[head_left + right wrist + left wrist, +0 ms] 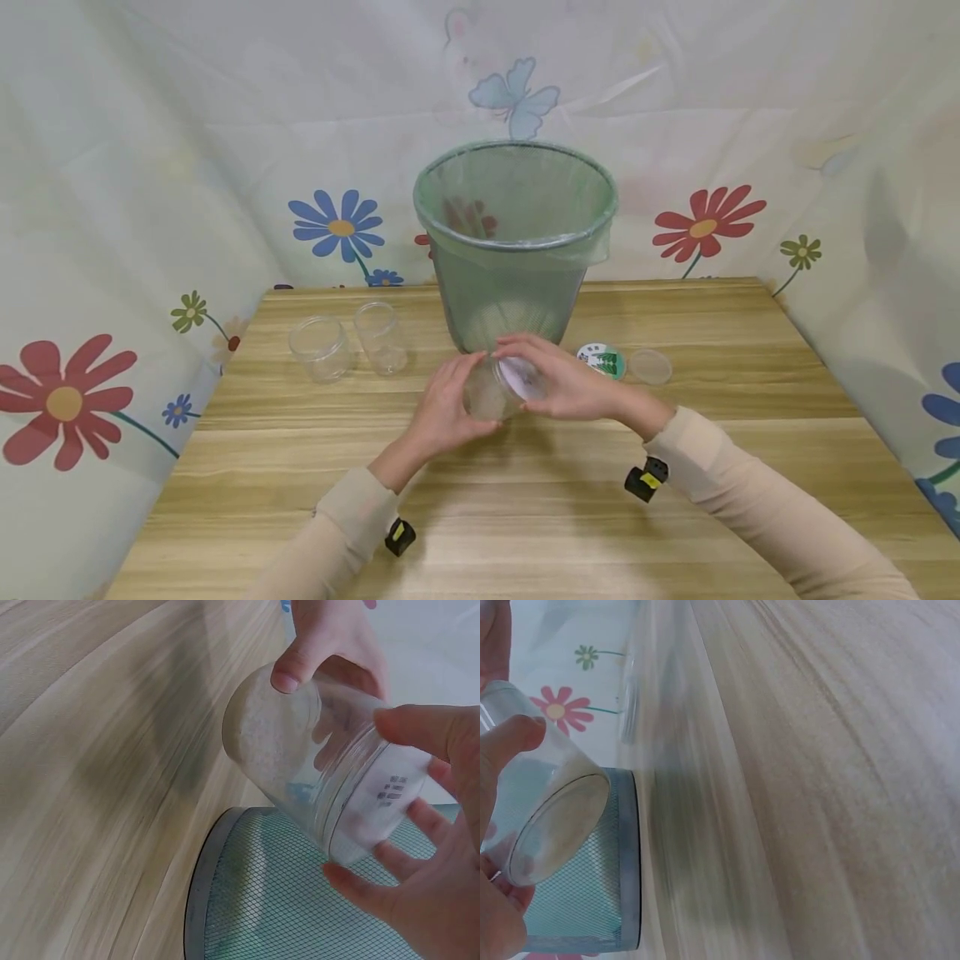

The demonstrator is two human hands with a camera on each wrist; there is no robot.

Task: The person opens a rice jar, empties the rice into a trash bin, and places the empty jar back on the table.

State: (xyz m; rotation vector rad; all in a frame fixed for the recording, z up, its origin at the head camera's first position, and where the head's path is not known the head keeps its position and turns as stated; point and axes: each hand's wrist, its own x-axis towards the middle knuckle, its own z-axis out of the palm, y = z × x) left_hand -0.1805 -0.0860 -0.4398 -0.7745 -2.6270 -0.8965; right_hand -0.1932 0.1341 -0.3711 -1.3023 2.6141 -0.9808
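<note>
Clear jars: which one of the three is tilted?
The held jar between the left hand and right hand, in front of the bin; the wider jar and narrower jar at left stand upright on the table.

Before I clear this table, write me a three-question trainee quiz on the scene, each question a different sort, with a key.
1. Multiple choice: what stands just beyond the held jar in the head view?
A) A kettle
B) A green-lined bin
C) A cardboard box
2. True or false: the jar is being held one-handed.
3. Compare: in the head view, which lies farther right, the printed disc or the clear disc?

Key:
1. B
2. False; the left grip and the right grip both hold it.
3. The clear disc.
</note>
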